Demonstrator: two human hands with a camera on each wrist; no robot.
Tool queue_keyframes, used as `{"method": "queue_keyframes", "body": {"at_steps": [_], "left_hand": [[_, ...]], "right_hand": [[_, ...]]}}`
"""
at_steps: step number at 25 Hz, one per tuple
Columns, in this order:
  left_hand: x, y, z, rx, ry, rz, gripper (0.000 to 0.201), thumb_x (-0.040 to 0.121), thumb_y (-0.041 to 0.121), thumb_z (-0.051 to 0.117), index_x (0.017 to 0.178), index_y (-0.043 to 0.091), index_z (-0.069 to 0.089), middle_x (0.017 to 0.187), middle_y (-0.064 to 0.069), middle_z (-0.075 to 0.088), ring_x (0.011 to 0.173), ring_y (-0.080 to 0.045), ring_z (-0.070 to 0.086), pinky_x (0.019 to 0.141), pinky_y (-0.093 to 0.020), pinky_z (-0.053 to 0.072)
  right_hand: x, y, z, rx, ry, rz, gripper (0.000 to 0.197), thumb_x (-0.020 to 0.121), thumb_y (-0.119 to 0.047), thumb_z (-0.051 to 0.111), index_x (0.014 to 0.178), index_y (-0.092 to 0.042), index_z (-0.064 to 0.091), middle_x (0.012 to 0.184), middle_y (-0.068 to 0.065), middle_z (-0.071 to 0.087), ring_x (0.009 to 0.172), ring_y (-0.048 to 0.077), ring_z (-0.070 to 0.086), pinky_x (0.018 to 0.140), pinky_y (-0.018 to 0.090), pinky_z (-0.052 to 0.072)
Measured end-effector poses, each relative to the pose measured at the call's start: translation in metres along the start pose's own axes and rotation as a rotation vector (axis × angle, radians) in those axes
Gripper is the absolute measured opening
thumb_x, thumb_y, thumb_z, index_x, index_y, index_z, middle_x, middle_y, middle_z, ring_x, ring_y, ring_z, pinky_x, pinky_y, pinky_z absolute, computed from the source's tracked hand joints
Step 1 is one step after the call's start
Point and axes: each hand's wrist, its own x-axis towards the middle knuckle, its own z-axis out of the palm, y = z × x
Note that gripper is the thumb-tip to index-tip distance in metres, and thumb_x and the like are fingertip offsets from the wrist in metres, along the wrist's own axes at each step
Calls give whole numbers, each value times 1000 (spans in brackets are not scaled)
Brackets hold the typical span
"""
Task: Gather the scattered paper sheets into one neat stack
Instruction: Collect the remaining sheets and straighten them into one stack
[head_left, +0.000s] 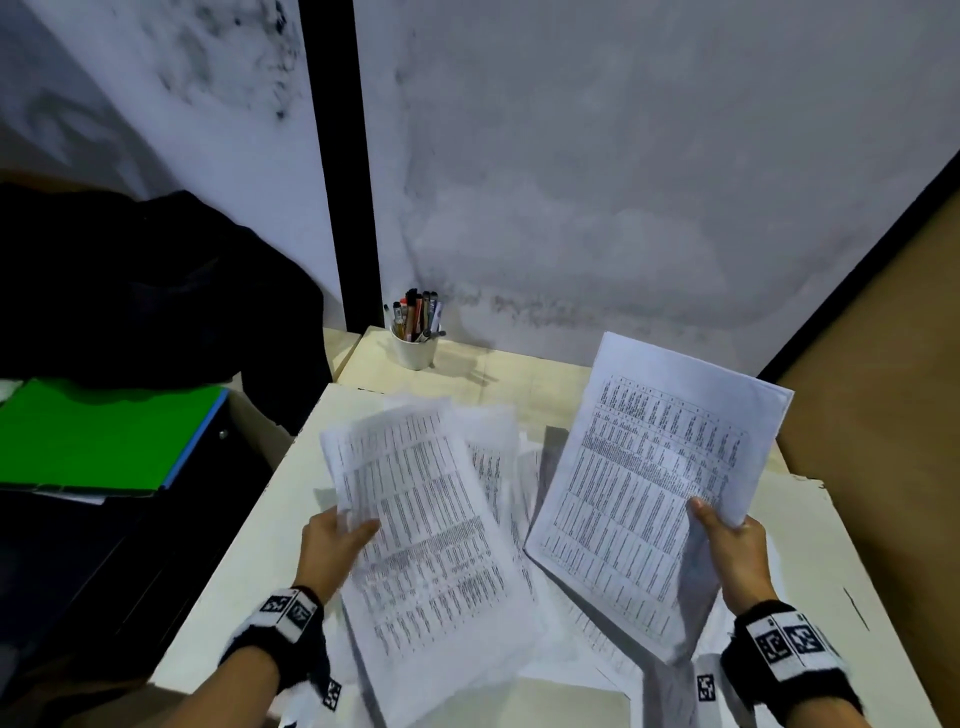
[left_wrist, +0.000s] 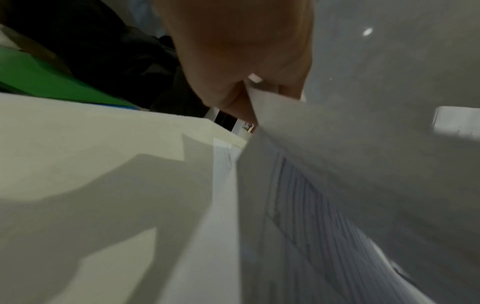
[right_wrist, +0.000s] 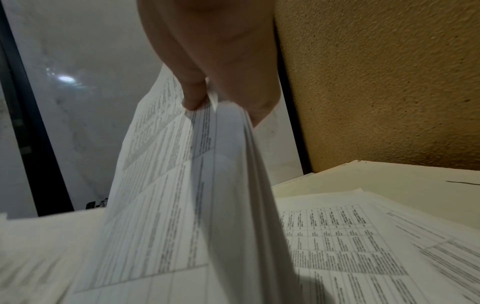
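Observation:
My left hand (head_left: 337, 540) pinches the left edge of a printed sheet (head_left: 421, 530) raised over the table; the sheet looks blurred. In the left wrist view the fingers (left_wrist: 233, 61) grip that paper (left_wrist: 337, 164) at its corner. My right hand (head_left: 727, 540) holds a bundle of printed sheets (head_left: 654, 493) by its right edge, tilted up above the table. The right wrist view shows thumb and fingers (right_wrist: 207, 72) clamped on the bundle (right_wrist: 182, 185). More printed sheets (head_left: 498, 467) lie scattered on the cream table (head_left: 249, 561) beneath both hands, some under the right hand (right_wrist: 363, 246).
A white cup of pens (head_left: 415, 338) stands at the table's back left. A green folder (head_left: 98, 436) and a dark garment (head_left: 145, 291) lie on a lower surface to the left. A grey wall is behind, a brown board (head_left: 883, 415) on the right.

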Motion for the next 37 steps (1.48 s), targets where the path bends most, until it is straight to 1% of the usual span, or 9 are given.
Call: {"method": "queue_keyframes", "body": {"at_steps": [4, 9, 15, 19, 23, 26, 31, 34, 37], "left_hand": [[-4, -27, 19, -52, -128, -73, 52, 75, 2, 70, 123, 7, 53, 116, -13, 64, 103, -29, 62, 97, -45, 47], [-12, -42, 46, -396, -260, -257, 58, 82, 7, 66, 133, 10, 41, 127, -6, 54, 108, -24, 55, 100, -34, 40], [-11, -37, 64, -16, -244, -109, 13, 83, 4, 56, 95, 8, 56, 102, -16, 63, 98, -35, 62, 78, -31, 43], [23, 40, 19, -112, -76, 113, 14, 85, 3, 56, 73, 8, 58, 59, 5, 58, 57, -4, 52, 54, -22, 39], [36, 112, -11, -373, -71, 172, 11, 84, -3, 58, 93, 0, 63, 75, -2, 69, 67, -15, 66, 66, -27, 54], [25, 135, 10, -397, -125, 164, 9, 79, 0, 65, 80, 8, 66, 58, 9, 72, 55, -6, 69, 52, -19, 55], [8, 135, 48, -391, -191, 201, 46, 69, 33, 76, 108, 12, 64, 97, 4, 73, 91, -14, 70, 79, -30, 57], [5, 126, 50, -379, -383, 165, 78, 64, 54, 72, 130, 23, 47, 123, 6, 62, 114, -13, 60, 97, -34, 47], [-4, 123, 54, -300, -312, 171, 47, 82, 29, 65, 125, 22, 49, 119, 3, 63, 113, -19, 60, 100, -42, 46]], "right_hand": [[7, 3, 2, -23, -1, 35, 26, 87, -15, 62, 104, 3, 56, 98, 17, 57, 87, 29, 55, 80, 39, 44], [14, 12, 0, -69, 4, 49, 38, 86, -15, 63, 113, 11, 55, 100, 18, 58, 89, 29, 54, 81, 38, 44], [15, 13, -2, -135, 10, 38, 34, 87, -13, 62, 111, 11, 58, 98, 18, 58, 90, 30, 54, 78, 35, 40], [21, -4, -11, -188, 23, -42, 29, 89, -9, 58, 107, 14, 59, 94, 20, 59, 85, 24, 51, 73, 32, 37], [21, -20, 0, -147, -43, -137, 23, 89, -9, 58, 105, 7, 61, 97, 22, 62, 89, 28, 57, 75, 33, 40], [9, -38, 23, -81, -214, -143, 15, 90, -13, 57, 98, 0, 59, 95, 23, 64, 87, 30, 60, 77, 37, 45], [-14, -69, 53, -122, -542, -78, 38, 94, -34, 48, 80, -2, 65, 59, 11, 67, 46, 23, 61, 40, 26, 43], [-13, -67, 57, -31, -570, -28, 46, 88, -46, 54, 98, -3, 68, 90, 22, 74, 86, 43, 68, 78, 57, 52], [-17, -61, 56, 228, -594, 28, 68, 77, -66, 51, 126, -20, 57, 126, 3, 62, 116, 23, 59, 107, 49, 38]]}}
